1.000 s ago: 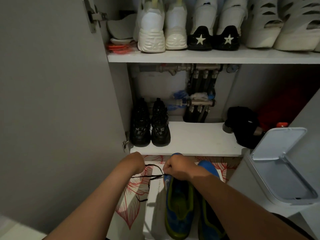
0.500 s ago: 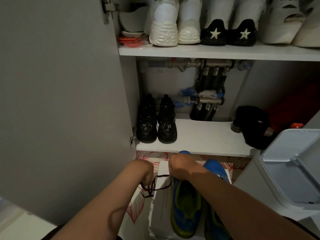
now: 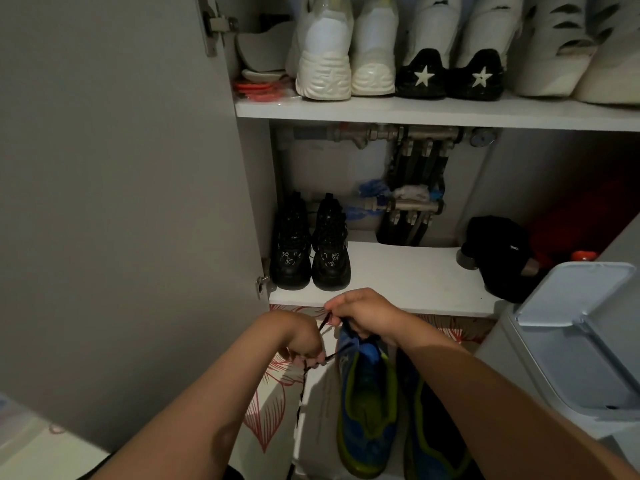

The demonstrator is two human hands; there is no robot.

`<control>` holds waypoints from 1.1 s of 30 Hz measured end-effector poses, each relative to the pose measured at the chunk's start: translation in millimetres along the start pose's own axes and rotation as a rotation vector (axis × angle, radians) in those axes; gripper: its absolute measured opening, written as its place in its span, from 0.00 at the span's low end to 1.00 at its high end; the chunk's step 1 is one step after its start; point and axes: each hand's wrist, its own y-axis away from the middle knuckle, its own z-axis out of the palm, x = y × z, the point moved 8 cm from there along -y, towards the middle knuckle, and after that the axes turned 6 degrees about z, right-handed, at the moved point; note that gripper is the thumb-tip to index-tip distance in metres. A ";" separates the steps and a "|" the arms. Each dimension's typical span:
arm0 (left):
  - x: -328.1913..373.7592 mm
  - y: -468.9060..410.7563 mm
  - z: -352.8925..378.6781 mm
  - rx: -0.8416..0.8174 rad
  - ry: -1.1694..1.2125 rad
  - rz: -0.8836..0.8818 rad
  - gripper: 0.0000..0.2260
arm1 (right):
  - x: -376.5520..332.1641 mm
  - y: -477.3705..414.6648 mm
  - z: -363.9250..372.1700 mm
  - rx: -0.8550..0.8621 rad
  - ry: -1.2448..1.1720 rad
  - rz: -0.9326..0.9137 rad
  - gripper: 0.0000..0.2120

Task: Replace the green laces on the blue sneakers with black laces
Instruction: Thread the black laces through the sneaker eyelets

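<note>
Right hand (image 3: 363, 317) higher, thin black lace (image 3: 323, 325) taut toward left hand (image 3: 304, 344)

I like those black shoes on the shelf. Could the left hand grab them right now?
Probably not yet: the left hand is pinching the black lace. Nothing blocks the way to the black shoes, though.

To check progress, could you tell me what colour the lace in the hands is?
Black; the lace shows best in the head view.

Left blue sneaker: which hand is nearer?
Right. The right hand rests on the blue sneaker at its front; the left hand, apart on its left, pinches the black lace.
</note>
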 end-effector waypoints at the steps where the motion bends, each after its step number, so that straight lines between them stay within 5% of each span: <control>1: 5.6 2.8 0.2 -0.002 0.089 0.031 0.08 | -4.5 4.1 -1.1 -0.005 -0.038 -0.019 0.07; 5: 24.6 13.4 -14.6 0.188 0.391 0.177 0.13 | -19.5 21.8 -6.4 0.006 -0.135 -0.078 0.07; 10: 42.4 25.7 -31.9 0.385 1.067 0.322 0.19 | -24.4 43.2 -14.3 0.051 -0.087 -0.121 0.05; 14: 51.8 36.8 -39.2 0.457 1.440 0.418 0.09 | -19.8 56.4 -19.3 0.065 0.006 -0.099 0.04; 26: 78.0 83.9 -68.2 0.895 1.137 0.660 0.07 | -24.8 88.3 -44.5 0.285 -0.013 -0.158 0.11; 30: 91.8 91.7 -68.2 0.865 0.780 0.708 0.08 | -40.6 105.8 -57.7 0.442 0.095 -0.374 0.25; 33: 98.5 86.1 -51.7 0.718 0.456 0.680 0.11 | -51.3 114.6 -51.8 0.346 0.193 -0.514 0.30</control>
